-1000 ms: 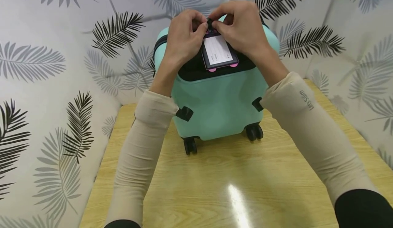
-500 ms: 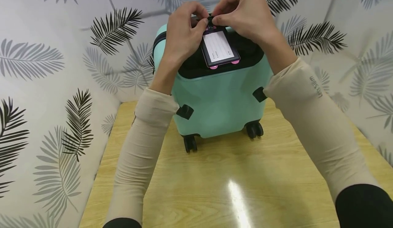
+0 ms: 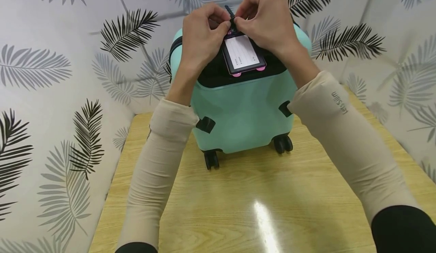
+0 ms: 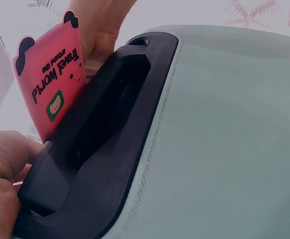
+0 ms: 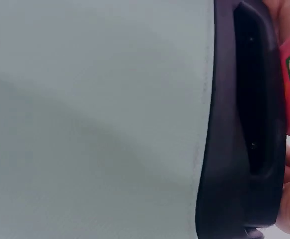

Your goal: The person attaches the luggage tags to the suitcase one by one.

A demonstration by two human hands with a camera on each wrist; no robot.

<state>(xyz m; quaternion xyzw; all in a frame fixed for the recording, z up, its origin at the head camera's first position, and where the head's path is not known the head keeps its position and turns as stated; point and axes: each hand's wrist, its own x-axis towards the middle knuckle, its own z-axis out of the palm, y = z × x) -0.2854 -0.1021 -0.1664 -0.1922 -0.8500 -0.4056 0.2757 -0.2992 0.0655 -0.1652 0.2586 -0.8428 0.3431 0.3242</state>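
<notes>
A mint-green suitcase (image 3: pixel 243 113) stands upright, its black carry handle on the side facing up. Against its black panel lies a luggage tag (image 3: pixel 242 54) with a white card in a dark frame and pink rounded corners. The tag's pink back (image 4: pixel 52 74) reads "Travel World around the" in the left wrist view. My left hand (image 3: pixel 204 33) pinches the dark strap (image 3: pixel 229 11) above the tag between thumb and forefinger. Right beside it, my right hand (image 3: pixel 269 22) pinches the same strap, whose loose end pokes up between the hands. The handle (image 4: pixel 100 109) shows close up, fingers behind it.
The suitcase rests on a yellow wood-grain table (image 3: pixel 238 196) on black wheels (image 3: pixel 282 144). Black corner pieces (image 3: pixel 206 125) sit on its shell. Leaf-patterned walls (image 3: pixel 68 94) rise at the back and both sides.
My right hand rose away from the strap, then came back down to it. The strap's end now sticks up between the hands. My left hand keeps its pinch, and the tag stays almost in place.
</notes>
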